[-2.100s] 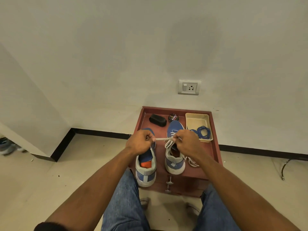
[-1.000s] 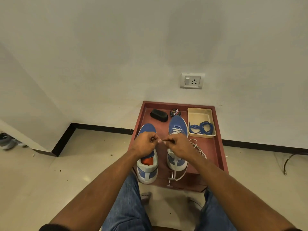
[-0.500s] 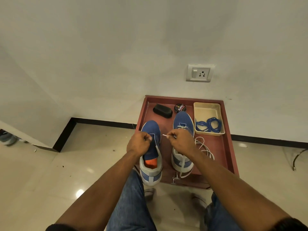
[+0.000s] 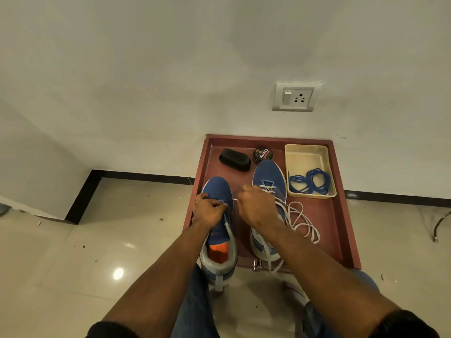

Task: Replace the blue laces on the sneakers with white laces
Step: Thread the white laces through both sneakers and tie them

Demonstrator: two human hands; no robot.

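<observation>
Right now both hands are working over the left sneaker (image 4: 218, 230), which is sitting at the near edge of the red tray (image 4: 340, 230) with its heel hanging off toward the person's knees. The left hand (image 4: 209, 211) is curling round the front of that shoe at the eyelets, and a white lace (image 4: 228, 230) is running back from under its fingers along the shoe's opening. The right hand (image 4: 257, 208) is closing in a pinch on a thin white lace end that is stretching across the small gap between the two hands — whether it is the same lace I cannot tell.

Beside it, the right sneaker (image 4: 269, 178) is already wearing white lacing near the toe, with its loose lengths looping over the tray floor to its right. Meanwhile the blue laces (image 4: 310, 183) are lying coiled in the cream box (image 4: 306, 154) at the tray's far corner, so removal looks finished and this seems to be the first threading of the left shoe.

To do it well, I would be holding the shoe steady with the left hand, pinching the lace close to its tip so it is not bending, feeding it straight through the lowest eyelet — then drawing both sides even before crossing.
</observation>
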